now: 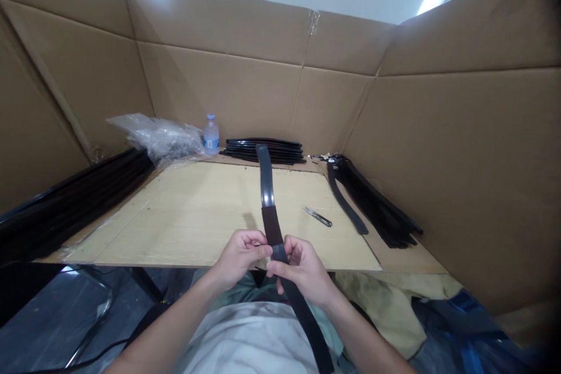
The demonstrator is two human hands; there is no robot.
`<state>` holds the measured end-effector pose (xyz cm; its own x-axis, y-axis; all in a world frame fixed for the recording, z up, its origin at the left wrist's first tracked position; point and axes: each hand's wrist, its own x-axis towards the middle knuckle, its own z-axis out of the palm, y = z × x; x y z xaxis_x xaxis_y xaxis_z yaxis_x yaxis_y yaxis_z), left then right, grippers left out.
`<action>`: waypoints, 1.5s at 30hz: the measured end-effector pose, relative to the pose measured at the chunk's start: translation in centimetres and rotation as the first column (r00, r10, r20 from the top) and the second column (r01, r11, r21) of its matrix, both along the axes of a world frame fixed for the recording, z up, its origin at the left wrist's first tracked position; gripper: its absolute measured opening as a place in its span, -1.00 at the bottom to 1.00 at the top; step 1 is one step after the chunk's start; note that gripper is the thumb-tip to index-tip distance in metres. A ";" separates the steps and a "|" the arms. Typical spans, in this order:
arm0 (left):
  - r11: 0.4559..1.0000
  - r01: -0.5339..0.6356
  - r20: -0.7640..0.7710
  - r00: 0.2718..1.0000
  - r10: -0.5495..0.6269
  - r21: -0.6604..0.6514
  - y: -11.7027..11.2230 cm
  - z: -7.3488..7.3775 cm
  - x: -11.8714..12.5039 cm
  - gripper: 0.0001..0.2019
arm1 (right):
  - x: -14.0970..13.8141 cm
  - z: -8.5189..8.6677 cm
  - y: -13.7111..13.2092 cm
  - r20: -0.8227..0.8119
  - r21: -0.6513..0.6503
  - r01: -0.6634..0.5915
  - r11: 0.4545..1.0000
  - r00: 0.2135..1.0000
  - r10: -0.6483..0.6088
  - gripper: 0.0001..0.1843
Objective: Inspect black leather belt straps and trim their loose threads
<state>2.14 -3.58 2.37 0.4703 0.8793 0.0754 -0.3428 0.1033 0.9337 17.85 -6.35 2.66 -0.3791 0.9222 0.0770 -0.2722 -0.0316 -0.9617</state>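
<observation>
A long black strip (272,225) runs from above the table down past my lap, slightly curved. Its upper part is glossy, a dark brown band covers the middle, and the lower part looks matte. My left hand (243,257) pinches the strip's left edge just below the brown band, thumb on top. From the right, my right hand (302,269) grips it slightly lower, thumb across the front and fingers behind. Small thread snips (318,217) lie on the board to the right of the strip. Another black strip (346,201) lies farther right.
Black strips are piled at the left (79,198), stacked at the back (284,151) and heaped at the right (372,204). A clear plastic bag (166,139) and a water bottle (211,135) stand at the back left. Cardboard walls (245,76) enclose the table.
</observation>
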 end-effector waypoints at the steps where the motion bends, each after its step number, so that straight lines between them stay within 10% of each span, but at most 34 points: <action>1: 1.000 -0.013 -0.009 1.000 0.013 -0.003 0.0 -0.1 0.0 -0.80 | -0.1 0.0 0.0 -0.016 0.008 0.007 1.000 1.000 -0.007 -0.63; 45: 0.975 -0.218 -0.030 0.976 0.217 -0.046 0.3 -1.0 1.4 -0.73 | -1.0 -1.0 1.0 -0.033 -0.037 0.227 0.973 0.973 -0.229 -0.65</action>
